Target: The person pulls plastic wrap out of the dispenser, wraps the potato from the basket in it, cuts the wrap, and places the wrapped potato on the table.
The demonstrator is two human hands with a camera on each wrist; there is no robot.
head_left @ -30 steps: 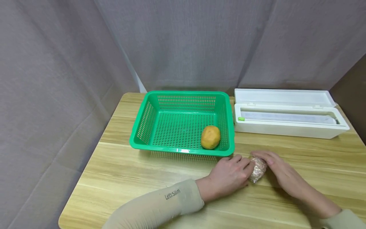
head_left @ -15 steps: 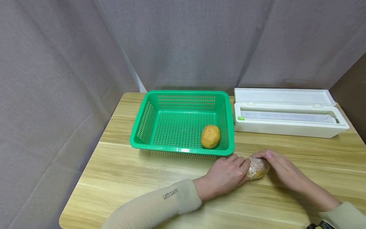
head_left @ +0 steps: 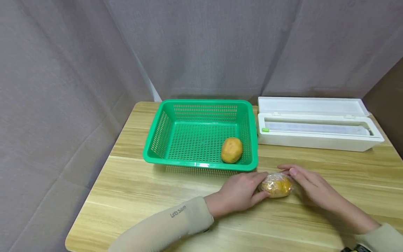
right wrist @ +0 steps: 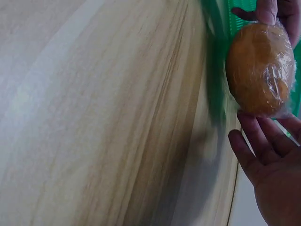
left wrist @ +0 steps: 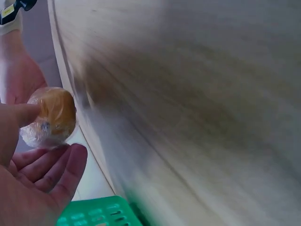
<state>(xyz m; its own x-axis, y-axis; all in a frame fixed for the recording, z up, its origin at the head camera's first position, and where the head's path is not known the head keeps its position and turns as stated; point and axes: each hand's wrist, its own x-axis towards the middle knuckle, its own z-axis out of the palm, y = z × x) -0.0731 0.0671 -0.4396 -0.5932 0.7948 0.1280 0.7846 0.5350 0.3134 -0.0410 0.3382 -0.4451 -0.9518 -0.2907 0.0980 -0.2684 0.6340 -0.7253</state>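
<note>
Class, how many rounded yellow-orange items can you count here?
2: one yellow-orange item lies in the green basket; one film-wrapped item is between the left hand and right hand.

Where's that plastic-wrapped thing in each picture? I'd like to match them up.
Head: the plastic-wrapped thing sits right of centre, below the middle.
Left wrist: near the left edge, about mid-height.
Right wrist: upper right.
Shared landmark: the green basket, partly visible along the bottom in left wrist, behind the wrapped thing in right wrist.
</note>
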